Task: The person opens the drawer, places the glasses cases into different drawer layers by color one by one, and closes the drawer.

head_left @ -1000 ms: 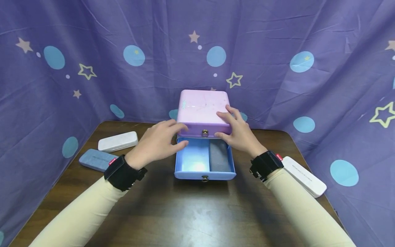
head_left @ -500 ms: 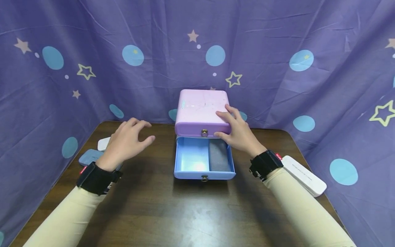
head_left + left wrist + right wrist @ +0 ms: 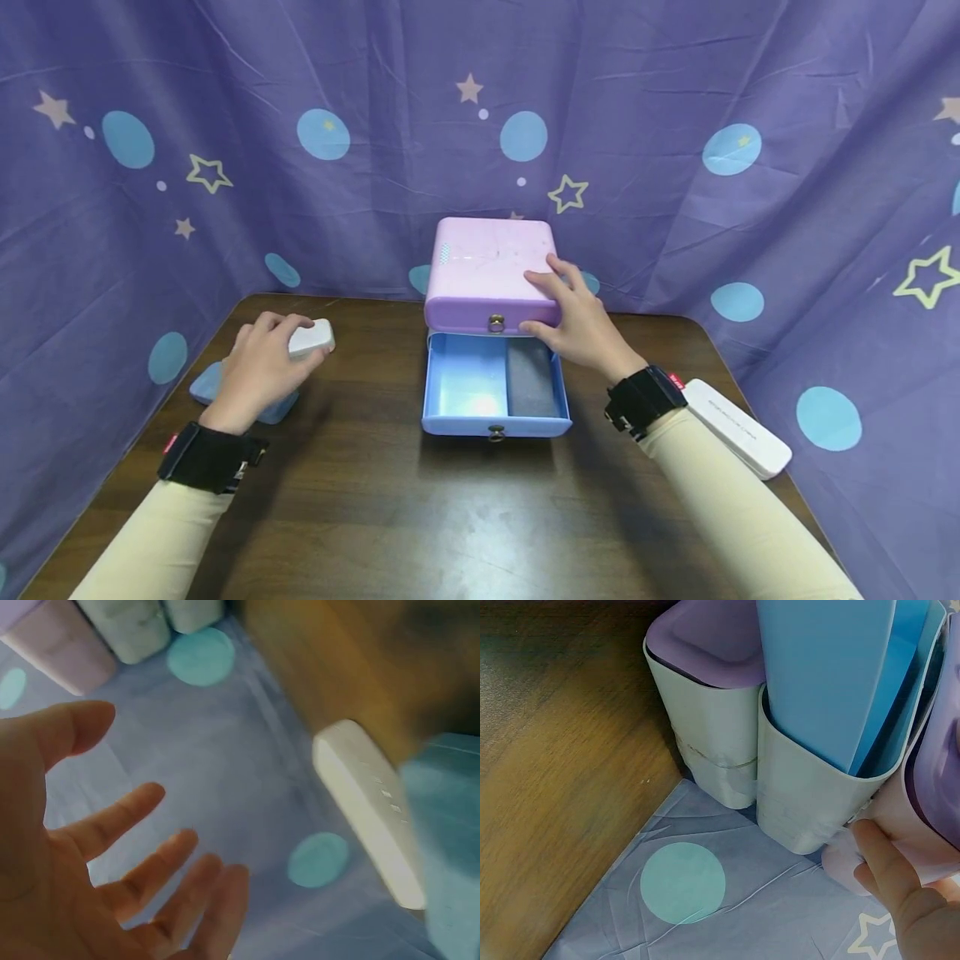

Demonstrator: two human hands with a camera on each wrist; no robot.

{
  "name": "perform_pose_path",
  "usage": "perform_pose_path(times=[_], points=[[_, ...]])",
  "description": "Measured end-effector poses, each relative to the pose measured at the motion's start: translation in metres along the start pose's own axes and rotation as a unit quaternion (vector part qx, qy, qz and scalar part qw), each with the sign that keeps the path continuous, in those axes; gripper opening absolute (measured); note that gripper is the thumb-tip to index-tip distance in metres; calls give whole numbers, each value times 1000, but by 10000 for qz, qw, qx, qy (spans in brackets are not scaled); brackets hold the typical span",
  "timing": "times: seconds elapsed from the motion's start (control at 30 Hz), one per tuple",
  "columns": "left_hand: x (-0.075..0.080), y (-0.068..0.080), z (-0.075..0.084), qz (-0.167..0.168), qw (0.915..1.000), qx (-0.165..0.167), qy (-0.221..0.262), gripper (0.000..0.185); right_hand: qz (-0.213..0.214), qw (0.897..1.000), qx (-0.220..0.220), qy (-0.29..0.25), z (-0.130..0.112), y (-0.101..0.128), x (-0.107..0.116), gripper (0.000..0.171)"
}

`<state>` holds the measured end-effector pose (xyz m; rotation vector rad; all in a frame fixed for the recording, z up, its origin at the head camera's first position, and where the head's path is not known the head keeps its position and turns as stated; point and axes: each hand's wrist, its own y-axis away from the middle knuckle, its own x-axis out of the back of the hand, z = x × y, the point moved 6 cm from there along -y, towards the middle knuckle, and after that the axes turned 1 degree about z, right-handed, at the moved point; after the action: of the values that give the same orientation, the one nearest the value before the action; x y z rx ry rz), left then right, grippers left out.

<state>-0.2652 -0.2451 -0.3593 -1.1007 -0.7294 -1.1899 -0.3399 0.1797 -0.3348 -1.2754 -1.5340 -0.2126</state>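
A small drawer box with a lilac top (image 3: 491, 258) stands at the back of the table. Its blue lower drawer (image 3: 461, 387) is pulled out, and a grey case (image 3: 531, 379) lies in its right half. My right hand (image 3: 551, 304) holds the box's front right corner, fingers on top and thumb against the front; one fingertip (image 3: 889, 870) shows in the right wrist view. My left hand (image 3: 288, 333) hovers with straight, spread fingers (image 3: 142, 806) over a white case (image 3: 313, 337) (image 3: 367, 810). A blue case (image 3: 206, 387) lies partly under that hand.
Another white case (image 3: 738, 427) lies near the table's right edge. A purple star-print cloth (image 3: 675, 125) hangs round the back and both sides. The dark wooden table (image 3: 450, 517) stretches toward me in front of the drawer.
My left hand left the drawer box and swung left across the table to above the white case. The right hand and the open drawer have stayed put.
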Motion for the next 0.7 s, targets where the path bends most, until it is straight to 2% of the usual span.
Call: perform_pose_path(times=[0.2, 0.4, 0.7], points=[[-12, 11, -28, 62, 9991, 414, -55, 57, 10, 10000, -9, -7, 1, 1, 0, 75], [-20, 19, -52, -37, 9960, 892, -56, 64, -18, 10000, -21, -28, 2, 1, 1, 75], [-35, 28, -76, -243, 9897, 1410, 70, 72, 3, 10000, -25, -58, 1, 1, 1, 75]])
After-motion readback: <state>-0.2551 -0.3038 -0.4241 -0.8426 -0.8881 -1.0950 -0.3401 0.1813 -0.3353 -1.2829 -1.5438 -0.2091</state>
